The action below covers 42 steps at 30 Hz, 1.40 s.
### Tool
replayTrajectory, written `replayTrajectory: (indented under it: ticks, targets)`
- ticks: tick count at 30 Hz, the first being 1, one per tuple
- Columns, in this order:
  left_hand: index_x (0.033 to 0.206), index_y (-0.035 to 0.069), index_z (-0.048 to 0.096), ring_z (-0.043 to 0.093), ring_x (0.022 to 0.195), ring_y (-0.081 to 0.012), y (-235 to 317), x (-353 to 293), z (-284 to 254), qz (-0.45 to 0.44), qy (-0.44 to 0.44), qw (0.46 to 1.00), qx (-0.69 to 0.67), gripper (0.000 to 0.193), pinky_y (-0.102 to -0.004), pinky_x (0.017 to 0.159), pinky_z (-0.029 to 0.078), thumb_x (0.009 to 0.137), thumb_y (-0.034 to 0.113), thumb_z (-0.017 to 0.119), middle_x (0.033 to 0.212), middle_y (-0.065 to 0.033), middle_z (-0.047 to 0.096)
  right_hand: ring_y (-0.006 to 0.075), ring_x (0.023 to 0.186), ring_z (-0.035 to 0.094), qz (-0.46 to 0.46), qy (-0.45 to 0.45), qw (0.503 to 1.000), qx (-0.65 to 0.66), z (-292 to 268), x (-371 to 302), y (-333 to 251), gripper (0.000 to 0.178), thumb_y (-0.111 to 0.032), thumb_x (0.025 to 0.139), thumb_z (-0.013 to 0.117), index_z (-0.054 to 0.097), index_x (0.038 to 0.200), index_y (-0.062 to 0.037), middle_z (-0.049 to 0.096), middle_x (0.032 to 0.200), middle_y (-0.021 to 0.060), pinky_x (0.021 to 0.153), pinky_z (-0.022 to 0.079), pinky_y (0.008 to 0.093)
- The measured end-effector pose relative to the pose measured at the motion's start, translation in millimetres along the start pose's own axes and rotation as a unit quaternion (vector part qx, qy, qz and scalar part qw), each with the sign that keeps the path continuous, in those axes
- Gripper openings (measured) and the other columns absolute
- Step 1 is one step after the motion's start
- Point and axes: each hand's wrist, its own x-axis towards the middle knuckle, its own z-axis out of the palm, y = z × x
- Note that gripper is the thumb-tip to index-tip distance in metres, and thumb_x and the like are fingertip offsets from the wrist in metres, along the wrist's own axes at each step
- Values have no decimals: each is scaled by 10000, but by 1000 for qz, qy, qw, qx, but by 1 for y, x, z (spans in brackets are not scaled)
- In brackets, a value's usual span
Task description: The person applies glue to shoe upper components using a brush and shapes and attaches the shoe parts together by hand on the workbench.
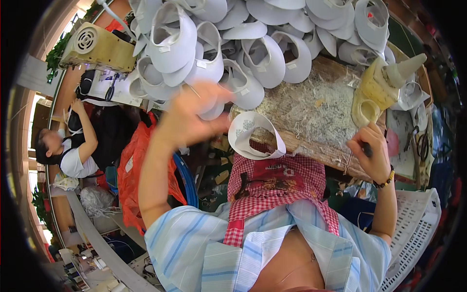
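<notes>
My left hand [202,109] is smeared by motion in front of the pile of white pieces shaped like shoe uppers [262,61]. A thin light stick crosses near its fingers; whether the hand holds anything I cannot make out. My right hand [372,148] is closed around a dark handle [367,150], its far end hidden, at the round mouth of a yellowish glue-stained container [377,90] with a pale cone spout. Between my hands, one white upper-shaped piece [258,136] with silvery glitter inside stands at the near edge of the worn board [311,107].
A red plastic bag [141,165] hangs at left. Scissors [422,146] lie at the far right, above a white plastic basket [413,233]. A yellowed machine [97,46] stands at upper left. Another person [73,151] sits farther left.
</notes>
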Motion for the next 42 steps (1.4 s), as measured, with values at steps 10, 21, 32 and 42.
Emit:
replayTrajectory:
  ticks: [10,21,32,42]
  targets:
    - [1055,127,665,543,1175,-244,-20,-51,80,153,-18,973,170,338,-432,1049,352,750,-6,611,1180,-27,620,253,663,472,-63,-62,995,45,17,31,-23,175,-132,742,710,561,693,-54,533,645,70,634,379,345]
    - [992,13,668,449,601,-42,11,35,-11,-90,303,929,-190,170,-207,526,344,853,105,629,714,31,589,184,617,495,102,-39,986,124,1,9,-13,183,-152,740,721,600,691,-23,538,657,64,582,393,306]
    - [1188,-60,456,675,595,-221,-61,243,-90,-228,417,879,-47,408,-342,528,541,826,97,561,802,-170,670,201,624,511,109,-18,978,180,-14,-8,-12,142,-72,759,643,550,679,-1,526,662,94,595,413,308]
    - [921,-9,633,626,868,-433,-124,252,-107,-190,184,855,447,280,-512,754,481,841,201,466,901,-261,647,254,564,547,189,-52,970,142,-40,-43,20,159,-148,726,643,554,696,-20,548,612,89,551,439,366]
